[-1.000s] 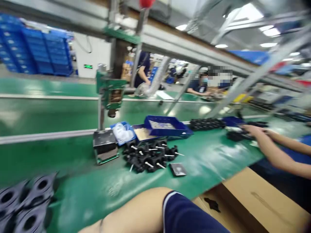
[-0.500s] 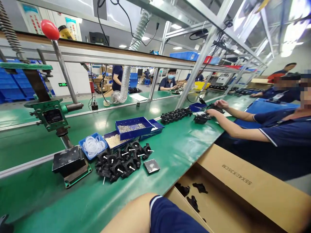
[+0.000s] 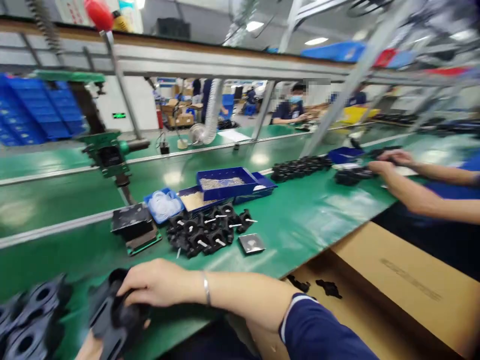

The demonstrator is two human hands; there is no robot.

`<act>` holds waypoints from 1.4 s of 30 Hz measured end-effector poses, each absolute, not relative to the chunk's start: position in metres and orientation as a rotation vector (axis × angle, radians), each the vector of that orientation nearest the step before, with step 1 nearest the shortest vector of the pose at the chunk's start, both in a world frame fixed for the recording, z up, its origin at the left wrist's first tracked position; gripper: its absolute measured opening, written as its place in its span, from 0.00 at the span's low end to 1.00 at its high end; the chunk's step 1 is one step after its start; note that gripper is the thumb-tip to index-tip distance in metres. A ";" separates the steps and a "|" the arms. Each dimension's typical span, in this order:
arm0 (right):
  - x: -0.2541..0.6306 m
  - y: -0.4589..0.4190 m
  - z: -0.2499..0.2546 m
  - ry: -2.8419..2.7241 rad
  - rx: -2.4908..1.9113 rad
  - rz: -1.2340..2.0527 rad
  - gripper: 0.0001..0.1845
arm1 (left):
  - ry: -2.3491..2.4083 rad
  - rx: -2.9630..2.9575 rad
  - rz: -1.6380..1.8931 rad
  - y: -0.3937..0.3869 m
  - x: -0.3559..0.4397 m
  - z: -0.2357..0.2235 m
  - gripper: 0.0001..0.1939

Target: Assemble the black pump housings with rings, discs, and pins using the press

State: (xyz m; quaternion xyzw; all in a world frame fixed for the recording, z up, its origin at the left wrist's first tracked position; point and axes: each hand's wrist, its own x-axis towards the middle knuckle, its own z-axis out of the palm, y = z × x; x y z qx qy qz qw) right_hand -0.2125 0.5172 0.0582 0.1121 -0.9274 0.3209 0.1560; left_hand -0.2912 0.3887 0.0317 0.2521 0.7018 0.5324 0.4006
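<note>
Low at the left, a black moulded plastic part [image 3: 107,316] is held over the bench's front edge, blurred by motion. My right hand [image 3: 155,284], with a silver band on its wrist, closes on the part's upper right side, fingers curled over it. Under the same part, my left hand [image 3: 91,347] grips from below; most of it is hidden by the part and the frame's edge. Similar black parts with round holes [image 3: 32,320] lie just left of my hands. A heap of black parts with white pins [image 3: 206,232] sits farther back, beside a small metal block [image 3: 251,243].
A green hand press [image 3: 112,155] with a black base block [image 3: 132,220] stands behind my hands. Blue trays of small pieces [image 3: 227,186] and white rings [image 3: 164,205] sit nearby. An open carton [image 3: 408,280] is at right, near a co-worker's hands [image 3: 390,162].
My right forearm has swung into view and both hands now hold a black part at lower left. The view has turned right, then partly back left.
</note>
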 end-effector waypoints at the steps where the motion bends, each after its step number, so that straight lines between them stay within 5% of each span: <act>1: -0.213 0.518 0.058 -2.662 0.299 0.917 0.12 | 1.789 0.582 1.386 0.371 -0.290 0.032 0.20; 5: -0.219 0.525 0.065 -2.688 0.265 0.828 0.09 | 1.730 0.369 1.609 0.318 -0.284 0.027 0.33; 13: -0.233 0.509 0.074 -3.170 0.407 0.116 0.07 | 1.828 0.406 1.437 0.259 -0.278 0.023 0.22; 21: -0.234 0.512 0.055 -3.070 0.402 0.210 0.08 | 1.829 0.432 1.526 0.260 -0.287 0.030 0.21; 27: -0.215 0.503 0.039 -2.603 0.304 0.611 0.13 | 1.665 0.508 1.742 0.299 -0.279 0.028 0.41; 33: -0.201 0.491 0.031 -2.426 0.366 1.274 0.15 | 1.700 0.472 1.826 0.318 -0.276 0.031 0.32; 37: -0.205 0.498 0.023 -1.982 0.065 2.137 0.17 | 1.990 0.737 1.595 0.303 -0.283 0.035 0.38; 42: -0.220 0.501 0.008 -1.286 -0.651 2.520 0.17 | 2.442 1.490 0.870 0.292 -0.305 0.037 0.34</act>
